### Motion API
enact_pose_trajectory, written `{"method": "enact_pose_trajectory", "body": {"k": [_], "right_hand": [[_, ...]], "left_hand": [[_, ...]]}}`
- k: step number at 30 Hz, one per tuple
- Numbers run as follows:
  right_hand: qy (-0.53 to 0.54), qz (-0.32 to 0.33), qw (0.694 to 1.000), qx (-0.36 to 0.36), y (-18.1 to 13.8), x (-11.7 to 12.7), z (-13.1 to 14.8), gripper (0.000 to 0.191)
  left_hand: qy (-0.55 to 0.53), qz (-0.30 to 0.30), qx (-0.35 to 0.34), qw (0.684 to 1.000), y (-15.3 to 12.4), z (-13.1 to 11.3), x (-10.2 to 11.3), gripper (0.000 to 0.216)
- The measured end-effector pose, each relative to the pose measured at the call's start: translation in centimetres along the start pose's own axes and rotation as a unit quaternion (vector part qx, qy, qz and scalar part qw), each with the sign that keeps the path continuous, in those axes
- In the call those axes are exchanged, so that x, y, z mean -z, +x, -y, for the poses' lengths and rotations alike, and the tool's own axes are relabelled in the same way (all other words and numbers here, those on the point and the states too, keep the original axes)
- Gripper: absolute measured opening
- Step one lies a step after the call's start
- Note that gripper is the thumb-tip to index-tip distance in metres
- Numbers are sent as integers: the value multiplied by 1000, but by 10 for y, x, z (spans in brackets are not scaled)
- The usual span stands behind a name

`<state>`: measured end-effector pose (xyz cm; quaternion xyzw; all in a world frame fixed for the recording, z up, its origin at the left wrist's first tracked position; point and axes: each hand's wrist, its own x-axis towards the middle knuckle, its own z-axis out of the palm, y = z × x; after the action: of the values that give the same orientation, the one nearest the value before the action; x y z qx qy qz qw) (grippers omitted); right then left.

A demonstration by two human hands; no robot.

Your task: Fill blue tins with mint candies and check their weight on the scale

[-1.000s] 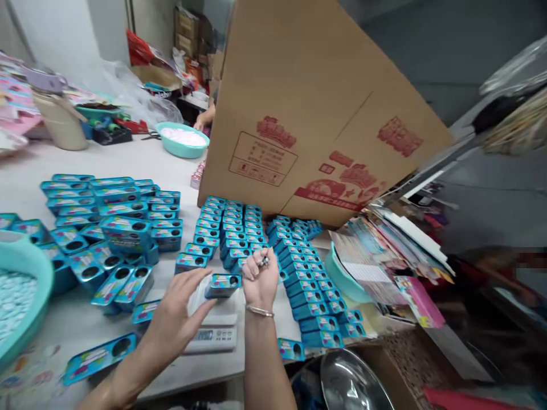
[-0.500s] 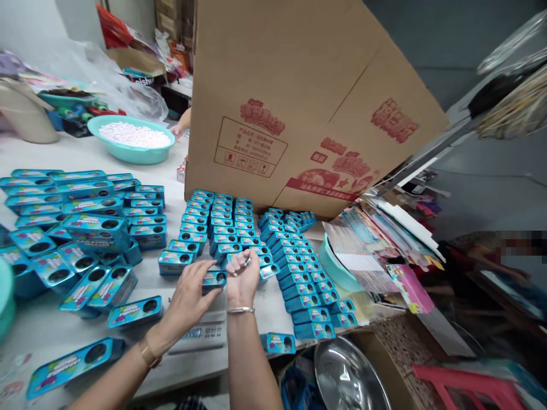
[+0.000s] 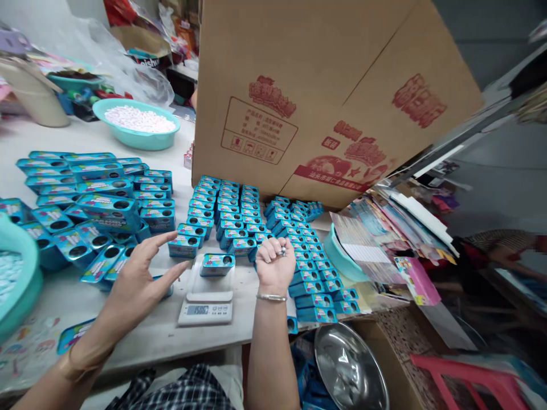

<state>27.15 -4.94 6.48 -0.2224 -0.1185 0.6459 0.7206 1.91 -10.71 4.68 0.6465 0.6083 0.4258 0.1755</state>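
A small blue tin (image 3: 217, 263) with a round dark window stands on the pan of a white digital scale (image 3: 205, 312), whose lit display reads about 150.6. My left hand (image 3: 139, 276) hovers to the left of the scale, thumb and fingers spread, with nothing in it. To the right of the scale, my right hand (image 3: 276, 266) is a palm-up fist, wrist bent back. A small shiny bit shows at its fingers; whether it is a ring or something held, I cannot tell. Rows of matching tins (image 3: 305, 273) stand just beyond this fist.
More blue tins (image 3: 106, 210) crowd the left side. A turquoise basin (image 3: 137, 139) of pale candies stands behind them, and another basin (image 3: 25, 296) sits at the left edge. A large cardboard box (image 3: 316, 74) rises at the back. A steel bowl (image 3: 350, 364) lies below the table edge.
My left hand has drawn back to the left, away from the tin on the scale. My right fist has shifted right, baring the tin and scale. The display figure has changed.
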Motion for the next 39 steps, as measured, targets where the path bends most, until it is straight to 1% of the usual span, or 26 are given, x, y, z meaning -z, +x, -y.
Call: {"method": "enact_pose_trajectory", "body": {"k": [4, 7, 11, 13, 16, 18, 21, 23, 25, 27, 29, 31, 33, 35, 39], "right_hand": [[-21, -8, 1000, -7, 3, 2, -8, 23], [-43, -26, 999, -9, 5, 0, -24, 22], [-72, -66, 995, -22, 7, -6, -53, 26], [-82, -85, 993, -14, 6, -9, -65, 27], [-97, -105, 990, 11, 5, -9, -75, 28], [-89, -112, 990, 10, 6, -7, -76, 28], [-39, -117, 992, -27, 10, -1, -70, 25], [-6, -109, 992, -55, 13, 4, -61, 23], [21, -86, 994, -63, 14, 7, -47, 23], [36, -50, 997, -49, 13, 7, -30, 24], [35, -11, 999, -19, 10, 6, -12, 23], [40, 15, 999, 0, 5, 5, 4, 22], [63, 25, 998, -2, 0, 6, 13, 21], [95, 23, 995, -17, -4, 8, 17, 21], [122, 14, 991, -44, -8, 14, 12, 20]], "left_hand": [[-3, 19, -5, 1000, -3, 4, -7, 57], [-1, 35, -28, 999, -3, 11, -17, 57], [-6, 56, -72, 996, -3, 21, -40, 57], [-8, 78, -84, 993, -3, 24, -53, 57], [-16, 99, -86, 991, -4, 26, -69, 55], [-23, 105, -80, 991, -4, 26, -76, 55], [-28, 109, -73, 991, -5, 25, -79, 54], [-25, 110, -75, 991, -4, 24, -74, 53], [-20, 100, -80, 992, -2, 23, -63, 54], [-14, 79, -86, 993, 3, 21, -51, 55], [-7, 62, -87, 994, 7, 19, -40, 54], [-3, 67, -82, 994, 11, 19, -34, 51], [0, 83, -75, 994, 13, 19, -34, 46], [8, 93, -78, 993, 13, 19, -36, 43], [41, 96, -109, 989, 12, 17, -44, 35]]}}
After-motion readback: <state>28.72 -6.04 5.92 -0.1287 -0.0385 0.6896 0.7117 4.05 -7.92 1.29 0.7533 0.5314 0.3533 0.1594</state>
